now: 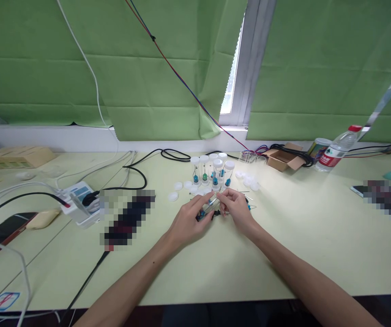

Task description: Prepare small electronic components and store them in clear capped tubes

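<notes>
My left hand is closed around a transparent tube, which lies tilted between my hands with a blue piece near its lower left end. At the tube's upper right end, the fingers of my right hand are pinched together; what they hold is too small to make out. Just beyond my hands stand several upright transparent tubes with white caps, holding blue or green pieces on thin rods. White round caps lie left of them, and more loose caps lie to the right. Thin metal rods and blue pieces are scattered under my hands.
An open cardboard box, a can and a water bottle stand at the back right. A power strip with cables sits at left, near a blurred-out dark device. A phone lies at far left.
</notes>
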`<state>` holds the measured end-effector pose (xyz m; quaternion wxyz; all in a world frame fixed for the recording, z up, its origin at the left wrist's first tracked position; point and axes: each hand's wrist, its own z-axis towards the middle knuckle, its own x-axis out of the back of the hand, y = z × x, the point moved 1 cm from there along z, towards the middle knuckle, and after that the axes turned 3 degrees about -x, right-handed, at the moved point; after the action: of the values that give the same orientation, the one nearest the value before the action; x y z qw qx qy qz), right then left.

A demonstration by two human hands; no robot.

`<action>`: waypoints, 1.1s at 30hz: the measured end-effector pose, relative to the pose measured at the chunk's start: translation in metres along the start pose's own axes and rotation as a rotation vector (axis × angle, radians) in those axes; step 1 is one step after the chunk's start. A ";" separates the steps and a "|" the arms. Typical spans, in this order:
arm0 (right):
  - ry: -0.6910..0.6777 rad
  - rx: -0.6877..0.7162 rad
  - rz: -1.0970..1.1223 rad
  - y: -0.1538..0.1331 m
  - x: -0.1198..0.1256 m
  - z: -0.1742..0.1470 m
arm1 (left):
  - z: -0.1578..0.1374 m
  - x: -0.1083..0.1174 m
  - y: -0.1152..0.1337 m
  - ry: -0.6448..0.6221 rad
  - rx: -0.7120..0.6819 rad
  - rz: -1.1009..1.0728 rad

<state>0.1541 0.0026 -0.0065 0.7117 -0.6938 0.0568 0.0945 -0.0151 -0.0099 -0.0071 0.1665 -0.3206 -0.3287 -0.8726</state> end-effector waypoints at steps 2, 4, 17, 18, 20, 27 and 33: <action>-0.058 -0.072 0.049 -0.002 0.002 0.002 | 0.000 0.001 0.000 -0.003 0.005 0.002; -0.120 -0.139 0.107 -0.004 0.003 0.003 | 0.000 0.001 0.001 -0.002 0.008 0.003; -0.285 -0.271 0.184 -0.011 0.008 0.006 | -0.001 0.002 0.001 -0.004 0.000 0.006; -0.288 -0.267 0.184 -0.010 0.008 0.006 | -0.001 0.002 0.001 -0.004 0.000 0.006; -0.295 -0.259 0.186 -0.010 0.009 0.007 | -0.001 0.002 0.002 -0.003 -0.003 0.004; -0.313 -0.253 0.194 -0.005 0.011 0.009 | -0.001 0.003 0.003 -0.020 0.004 -0.003; -0.321 -0.239 0.203 -0.006 0.010 0.007 | 0.000 0.003 0.005 -0.025 0.006 0.012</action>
<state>0.1646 0.0101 -0.0026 0.6114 -0.7399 0.0008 0.2808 -0.0149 -0.0136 -0.0034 0.1684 -0.3330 -0.3316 -0.8665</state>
